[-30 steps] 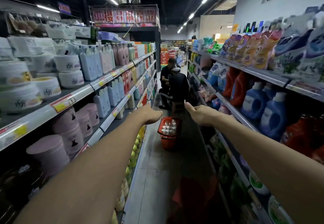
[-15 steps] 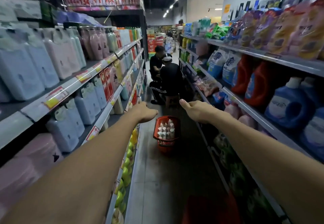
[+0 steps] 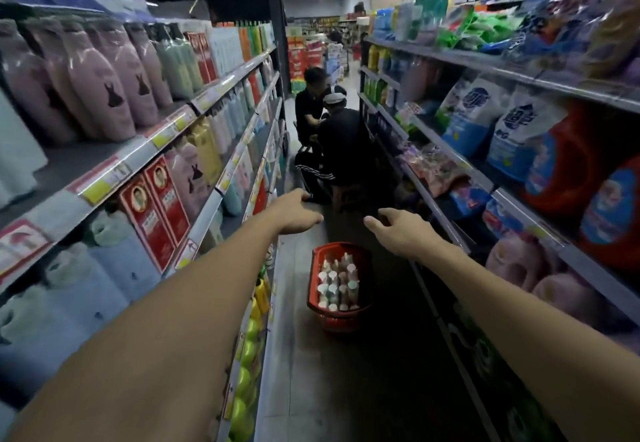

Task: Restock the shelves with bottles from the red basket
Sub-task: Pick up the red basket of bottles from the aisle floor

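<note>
I had both arms stretched out down the aisle, and neither hand had anything in it. My left hand [image 3: 294,211] hung palm down with its fingers [image 3: 313,221] loosely curled and a little apart, gripping nothing; my right hand [image 3: 398,230] was much the same, fingers [image 3: 372,222] slack and spread, the thumb lifted clear of them. The red plastic shopping basket with latticed sides [image 3: 337,317] sat on the grey tiled floor [image 3: 311,389], below and between the two sets of fingertips, well short of touching either. Inside it stood a tight pack of small upright bottles with pale caps [image 3: 337,284], white, pinkish and a few greenish, filling it nearly wall to wall. Off the left fingertips ran the tiered metal shelves on the left side [image 3: 204,209], stocked with lotion bottles and red boxes; off the right fingertips ran the shelves of detergent jugs and bags [image 3: 446,154]. Beyond both hands, farther down the aisle, two people in dark clothes [image 3: 329,136] crouched or sat low. I judged this to be the approach step, with no bottle lifted yet. The next move would call for bending low, bringing the fingers down over the caps, and closing on one or two bottle necks without toppling the neighbours. Which shelf slot they belonged in I could not tell.
</note>
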